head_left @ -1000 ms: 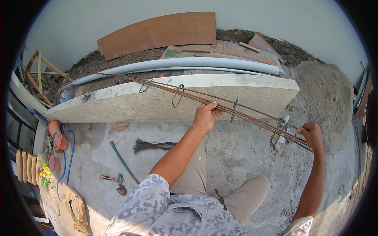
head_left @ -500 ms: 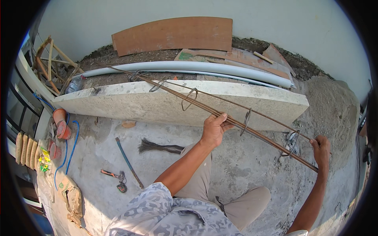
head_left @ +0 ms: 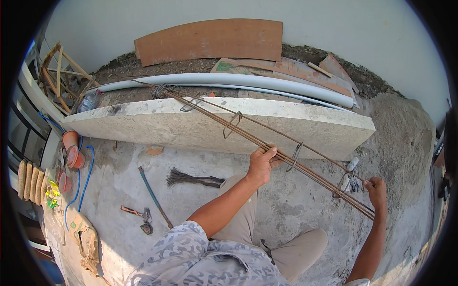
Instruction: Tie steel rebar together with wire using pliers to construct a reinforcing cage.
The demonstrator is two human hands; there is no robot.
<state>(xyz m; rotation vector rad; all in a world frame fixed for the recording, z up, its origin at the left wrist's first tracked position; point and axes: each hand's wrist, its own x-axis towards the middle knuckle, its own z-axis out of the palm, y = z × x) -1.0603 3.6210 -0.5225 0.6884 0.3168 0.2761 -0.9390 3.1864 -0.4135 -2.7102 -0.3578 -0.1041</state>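
My left hand [head_left: 261, 166] grips a bundle of thin rusty rebar [head_left: 315, 174] near its middle. My right hand [head_left: 376, 191] is closed on the end of a separate upper bar [head_left: 324, 157] at the right. Bent rectangular wire stirrups [head_left: 231, 125] hang around the bars at intervals. The bars run diagonally in front of a pale slab [head_left: 124, 128], their far ends over its top edge. Below my left hand, a bunch of dark tie wire [head_left: 195, 179] lies by my leg. Pliers or a similar tool [head_left: 136, 212], a tape measure [head_left: 146, 229] and a blue-green rod [head_left: 155, 195] lie on the concrete.
Behind the slab are white pipes [head_left: 286, 86] and plywood boards [head_left: 210, 40]. Broken timber [head_left: 62, 76] stands at left, above orange pots [head_left: 72, 153], a blue hose [head_left: 88, 171] and a torn paper sack [head_left: 86, 240]. A sand pile [head_left: 400, 133] sits at right.
The rebar and both my hands sit lower in the picture than a second ago, with the bars angled more steeply down to the right. The background has also shifted down as the camera moved.
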